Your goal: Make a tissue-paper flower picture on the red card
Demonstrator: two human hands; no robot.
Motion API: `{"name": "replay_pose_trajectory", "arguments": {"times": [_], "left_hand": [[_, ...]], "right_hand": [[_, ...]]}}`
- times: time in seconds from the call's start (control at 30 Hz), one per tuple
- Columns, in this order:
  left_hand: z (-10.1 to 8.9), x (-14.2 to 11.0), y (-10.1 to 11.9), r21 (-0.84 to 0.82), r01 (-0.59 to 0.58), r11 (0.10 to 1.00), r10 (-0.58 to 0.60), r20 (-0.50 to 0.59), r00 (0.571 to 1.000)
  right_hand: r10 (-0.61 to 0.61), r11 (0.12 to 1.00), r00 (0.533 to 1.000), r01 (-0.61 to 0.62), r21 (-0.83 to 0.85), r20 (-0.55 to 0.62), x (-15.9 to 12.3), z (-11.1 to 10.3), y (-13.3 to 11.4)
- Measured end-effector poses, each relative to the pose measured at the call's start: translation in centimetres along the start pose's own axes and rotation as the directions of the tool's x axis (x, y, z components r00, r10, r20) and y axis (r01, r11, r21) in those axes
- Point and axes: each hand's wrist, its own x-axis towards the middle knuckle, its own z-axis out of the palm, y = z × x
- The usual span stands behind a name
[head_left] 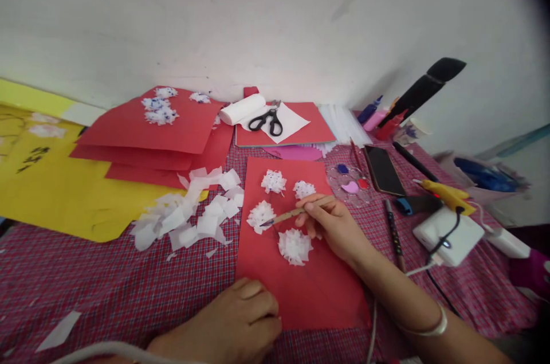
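My right hand (324,218) grips a thin paintbrush (286,216), its dark tip at the left white paper flower (260,216). Four tissue flowers sit on a red paper sheet (309,301): an upper left flower (274,181) and an upper right flower (304,189), both with bluish specks, and a lower flower (295,246) that looks plain white. My left hand (240,315) rests with curled fingers on the sheet's lower left edge; its fingertips are partly hidden. Right of the sheet lies a clear palette (350,199) with blue, pink and red paint.
Loose white paper pieces (183,218) lie left of the sheet. Behind are red folded cards (129,123) with blue-dotted flowers, scissors (267,121) and a white roll (243,109). On the right are a phone (384,169), a yellow glue gun (447,195) and a white power bank (448,236) with cables.
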Motion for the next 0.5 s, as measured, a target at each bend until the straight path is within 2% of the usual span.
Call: {"name": "replay_pose_trajectory", "arguments": {"times": [0.17,0.27,0.4,0.5], "left_hand": [[-1.0,0.1,0.2,-0.002,0.029,1.0,-0.029,0.085,0.996],[-0.8,0.2,0.1,-0.005,0.031,0.999,-0.031,0.077,0.997],[-0.1,0.1,-0.1,-0.007,0.022,1.0,-0.022,0.041,0.999],[0.3,-0.1,-0.1,-0.007,0.02,1.0,-0.02,0.015,1.0]], "right_hand": [[-0.003,0.999,1.0,0.003,-0.051,-0.005,0.3,0.8,0.0],[-0.029,0.998,0.998,0.026,-0.058,-0.056,0.6,1.0,-0.1],[-0.077,0.997,0.98,0.07,-0.045,-0.184,1.0,0.7,-0.2],[-0.066,0.998,0.966,0.067,-0.004,-0.25,1.2,0.6,-0.3]]}}
